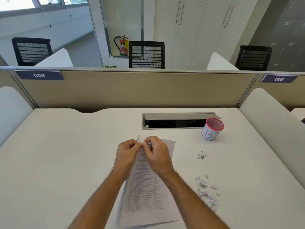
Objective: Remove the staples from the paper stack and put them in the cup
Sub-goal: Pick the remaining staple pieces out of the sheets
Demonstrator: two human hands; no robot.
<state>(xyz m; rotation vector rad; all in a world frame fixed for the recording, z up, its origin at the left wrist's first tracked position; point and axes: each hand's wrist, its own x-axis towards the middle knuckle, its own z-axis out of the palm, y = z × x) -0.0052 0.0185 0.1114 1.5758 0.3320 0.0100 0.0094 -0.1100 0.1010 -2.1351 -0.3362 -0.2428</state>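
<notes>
Office table (66, 154): your left hand (127, 152) pinches the paper stack (146, 187), right hand (158, 154) grips a small tool; pulled staples (201, 156) lie outside the cup (212, 128).

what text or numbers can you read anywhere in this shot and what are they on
"008": blue tag on the partition, left.
"009": blue tag on the partition, right; both read mirrored or upside down.
"B", then a cut-off letter: cup.
Paper stack: printed table, too small to read.
Fire extinguisher label: blurred.
Green sign behind the partition: cut off, unreadable.
</notes>
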